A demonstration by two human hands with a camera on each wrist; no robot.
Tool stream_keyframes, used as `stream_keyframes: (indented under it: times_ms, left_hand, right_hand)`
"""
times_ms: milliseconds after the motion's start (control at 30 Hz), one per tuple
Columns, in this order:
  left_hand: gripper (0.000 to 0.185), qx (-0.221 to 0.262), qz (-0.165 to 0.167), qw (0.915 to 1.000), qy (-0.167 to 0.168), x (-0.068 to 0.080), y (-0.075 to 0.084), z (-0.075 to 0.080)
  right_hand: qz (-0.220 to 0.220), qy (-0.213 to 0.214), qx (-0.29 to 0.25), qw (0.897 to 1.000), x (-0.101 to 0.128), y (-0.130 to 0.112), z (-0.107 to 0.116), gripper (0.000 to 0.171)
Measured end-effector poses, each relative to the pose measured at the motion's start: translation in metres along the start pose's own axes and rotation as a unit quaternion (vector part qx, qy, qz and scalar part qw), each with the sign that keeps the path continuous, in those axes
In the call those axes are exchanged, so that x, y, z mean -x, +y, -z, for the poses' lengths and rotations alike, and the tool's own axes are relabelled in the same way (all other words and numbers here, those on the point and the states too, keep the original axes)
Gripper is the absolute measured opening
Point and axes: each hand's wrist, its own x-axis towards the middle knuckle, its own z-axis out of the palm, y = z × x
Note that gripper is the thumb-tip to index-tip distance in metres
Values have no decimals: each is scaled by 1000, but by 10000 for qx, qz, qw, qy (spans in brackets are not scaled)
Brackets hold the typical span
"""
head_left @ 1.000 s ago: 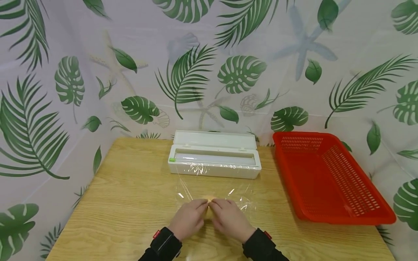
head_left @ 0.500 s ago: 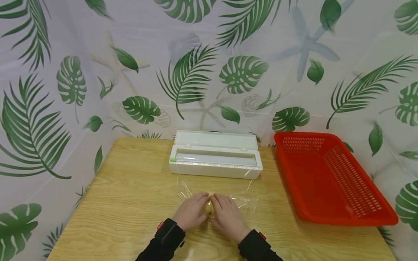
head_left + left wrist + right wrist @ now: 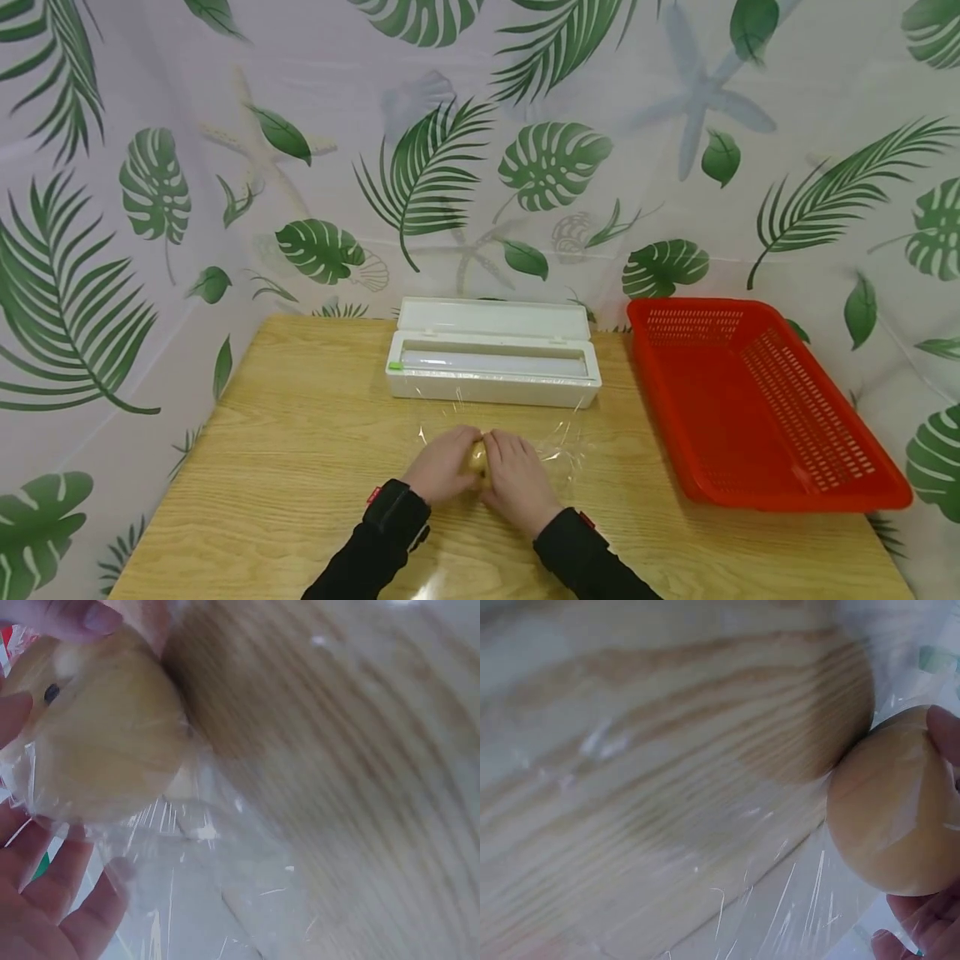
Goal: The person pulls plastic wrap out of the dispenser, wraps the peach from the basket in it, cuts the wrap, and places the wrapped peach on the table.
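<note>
Both hands, left (image 3: pixel 444 465) and right (image 3: pixel 516 475), are cupped round a yellow ball (image 3: pixel 477 457) on the film (image 3: pixel 558 446) at the table (image 3: pixel 300 450) middle, before the dispenser (image 3: pixel 491 362). From the left wrist, fingers (image 3: pixel 52 889) press film over the ball (image 3: pixel 97 742). From the right wrist, fingertips (image 3: pixel 946 731) touch the ball (image 3: pixel 892 802).

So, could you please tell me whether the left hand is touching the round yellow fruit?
Touching: in the left wrist view, the left hand cups the round yellow fruit through the cling film, fingers against its lower edge.

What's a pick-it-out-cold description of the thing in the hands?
On the wooden table, in front of the white film dispenser and left of the red basket, both hands meet. Between the left hand and right hand sits a round tan potato-like ball, the only thing wrapped in clear cling film.
</note>
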Motion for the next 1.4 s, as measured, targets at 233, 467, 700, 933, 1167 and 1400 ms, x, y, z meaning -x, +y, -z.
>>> stream_keyframes:
  times_ms: [233,467,700,933,1167,1400]
  left_hand:
    - [40,380,157,9989,-241,-8,2,9]
    - [39,527,199,9977,-376,-13,1,12]
    - [38,949,52,9941,-527,-23,-5,10]
    - [43,1054,348,9922,-567,-27,-12,5]
    - [43,1443,562,9870,-429,-29,-16,4]
    - [44,490,294,9983,134,-25,-11,4]
  right_hand:
    - [-25,-263,-33,9996,-5,5,1,86]
    - [-104,-612,2,9981,-8,9,2,85]
    - [-258,-881,-514,9944,-16,19,4,75]
    - [-378,-1536,-1139,9808,-31,32,4,72]
    - [-207,-1924,-1488,9698,-46,46,-1,68]
    - [-234,-2174,-1825,9586,-53,60,-15,70]
